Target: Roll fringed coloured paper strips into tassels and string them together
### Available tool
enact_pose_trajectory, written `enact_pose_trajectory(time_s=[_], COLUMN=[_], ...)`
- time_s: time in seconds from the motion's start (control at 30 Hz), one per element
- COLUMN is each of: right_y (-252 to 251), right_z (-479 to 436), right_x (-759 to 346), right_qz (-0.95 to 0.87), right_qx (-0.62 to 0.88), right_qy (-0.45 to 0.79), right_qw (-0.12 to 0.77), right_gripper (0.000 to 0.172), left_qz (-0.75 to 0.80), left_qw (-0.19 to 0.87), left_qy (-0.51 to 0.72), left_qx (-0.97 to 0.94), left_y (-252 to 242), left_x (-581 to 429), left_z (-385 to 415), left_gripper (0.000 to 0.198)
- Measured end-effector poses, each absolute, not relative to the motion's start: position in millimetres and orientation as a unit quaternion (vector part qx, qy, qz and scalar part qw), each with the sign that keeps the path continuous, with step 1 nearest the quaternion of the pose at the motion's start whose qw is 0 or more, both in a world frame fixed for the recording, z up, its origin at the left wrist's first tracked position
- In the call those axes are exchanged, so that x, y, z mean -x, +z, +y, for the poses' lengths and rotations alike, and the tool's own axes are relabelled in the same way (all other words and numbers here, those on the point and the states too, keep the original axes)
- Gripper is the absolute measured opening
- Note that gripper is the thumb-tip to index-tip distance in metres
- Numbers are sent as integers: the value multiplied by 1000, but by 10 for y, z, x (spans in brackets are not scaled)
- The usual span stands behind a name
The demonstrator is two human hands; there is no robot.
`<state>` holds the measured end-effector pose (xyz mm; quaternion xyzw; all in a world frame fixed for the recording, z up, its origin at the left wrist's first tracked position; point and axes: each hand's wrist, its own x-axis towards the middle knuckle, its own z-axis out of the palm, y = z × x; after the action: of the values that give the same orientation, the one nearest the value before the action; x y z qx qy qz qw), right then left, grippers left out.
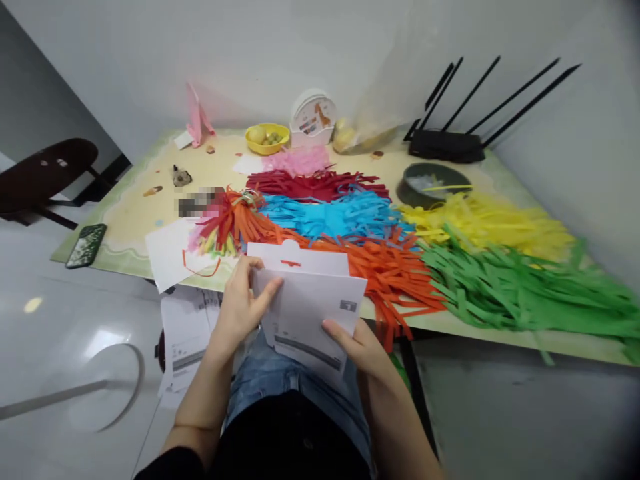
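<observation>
Between my hands, in front of my lap, is a flat white cardboard box [310, 307] with a hang-hole flap raised at its top and small grey print on its face. My left hand [245, 300] grips its upper left corner, thumb on the front. My right hand [363, 347] holds its lower right edge, with the thumb on the face and the other fingers behind it, partly hidden. Just beyond the box lie orange fringed paper strips [385, 267]. A multicoloured fringed bundle [235, 220] rests past my left hand, near white paper [167, 253] with an orange loop on it.
Fringed strips in blue [325, 213], dark red [320, 185], pink [300, 160], yellow [490, 223] and green [525, 287] cover much of the table. Behind them stand a yellow bowl [267, 148], a dark round container [407, 190] and a router [445, 145]. A phone [86, 245] lies at the left edge.
</observation>
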<state>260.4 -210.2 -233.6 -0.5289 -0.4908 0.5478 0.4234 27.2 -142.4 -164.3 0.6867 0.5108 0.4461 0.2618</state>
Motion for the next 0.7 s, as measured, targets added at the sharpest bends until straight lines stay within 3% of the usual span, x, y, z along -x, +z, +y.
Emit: enact_pose_trajectory(time_s=[0.27, 0.43, 0.53, 0.6, 0.7], right_y=[-2414, -2441, -2398, -2340, -2233], right_z=[-2099, -2104, -2060, -2007, -1919], right_x=[-2545, -2595, -2523, -2442, -2356], right_qz=[-426, -427, -399, -374, -366], right_qx=[520, 425, 453, 488, 528], right_qy=[589, 682, 684, 663, 610], right_qw=[447, 414, 410, 427, 464], right_gripper=[50, 46, 49, 52, 46], left_qz=[488, 430, 395, 380, 398], left_qw=[407, 519, 576, 598, 574], left_qy=[409, 375, 348, 364, 470], left_qx=[-655, -636, -625, -605, -540], left_y=[-1551, -1437, -1435, -1469, -1574], left_x=[-305, -138, -38, -43, -178], left_z=[-1389, -1329, -1249, -1193, -1146], left_gripper=[41, 60, 68, 67, 49])
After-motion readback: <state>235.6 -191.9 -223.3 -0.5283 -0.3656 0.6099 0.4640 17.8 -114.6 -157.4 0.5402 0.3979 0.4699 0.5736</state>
